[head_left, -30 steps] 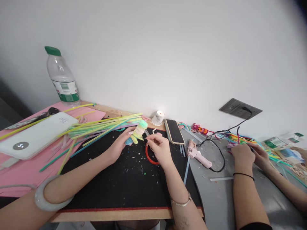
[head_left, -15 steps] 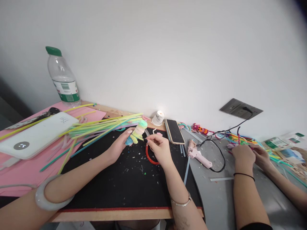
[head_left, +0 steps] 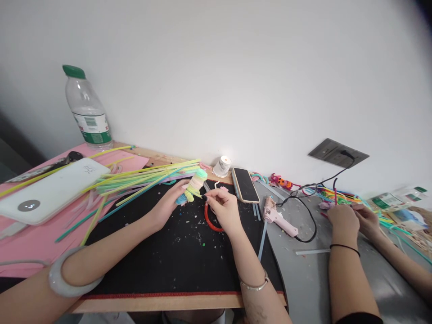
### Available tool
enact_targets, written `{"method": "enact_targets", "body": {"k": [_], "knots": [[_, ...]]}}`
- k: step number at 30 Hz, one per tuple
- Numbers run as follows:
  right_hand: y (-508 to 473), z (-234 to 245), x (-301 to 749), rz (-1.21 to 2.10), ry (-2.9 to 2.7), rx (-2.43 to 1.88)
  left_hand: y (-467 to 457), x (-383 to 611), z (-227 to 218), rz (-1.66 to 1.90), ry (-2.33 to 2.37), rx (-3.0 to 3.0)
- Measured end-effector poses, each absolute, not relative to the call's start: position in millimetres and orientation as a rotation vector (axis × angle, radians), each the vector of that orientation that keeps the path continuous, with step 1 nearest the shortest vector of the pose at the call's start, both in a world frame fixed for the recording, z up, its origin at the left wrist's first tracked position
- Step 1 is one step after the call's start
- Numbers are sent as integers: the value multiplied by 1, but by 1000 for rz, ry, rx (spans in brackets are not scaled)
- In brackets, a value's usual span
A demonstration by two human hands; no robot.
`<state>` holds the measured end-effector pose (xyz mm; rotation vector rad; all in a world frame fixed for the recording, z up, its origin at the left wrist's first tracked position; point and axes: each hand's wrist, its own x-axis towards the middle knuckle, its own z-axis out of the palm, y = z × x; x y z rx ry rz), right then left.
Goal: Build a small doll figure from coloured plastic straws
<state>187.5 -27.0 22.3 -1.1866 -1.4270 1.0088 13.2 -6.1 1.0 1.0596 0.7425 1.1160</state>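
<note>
My left hand is closed around a small pastel figure of coiled pipe cleaners, held tilted above a black mat. My right hand pinches at the figure's lower side with thumb and forefinger; what sits between the fingertips is too small to make out. A red ring lies on the mat partly under my right hand. A loose sheaf of yellow, green and blue pipe cleaners fans out to the left, behind the figure.
A phone, a lit candle and a pink glue gun with a black cord lie to the right. Another person's hands work among coloured pipe cleaners. A water bottle and white power bank sit left.
Almost nothing has moved. My hands stay on the pastel figure with tiny finger shifts, and the other person's hands have shifted slightly among their pipe cleaners.
</note>
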Motion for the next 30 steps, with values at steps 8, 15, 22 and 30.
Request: {"method": "enact_targets", "body": {"k": [8,15,22,30], "knots": [[-28,20,187,1003,-1399,-1188,-7,14,4,1107,774,1056],[-28,25,187,998,-1365,-1173,-10,16,8,1039,757,1050],[-30,26,187,1018,-1332,-1185,-11,16,10,1033,629,1043],[-30,29,186,1035,-1309,-1191,-14,17,17,1030,598,1024]]}}
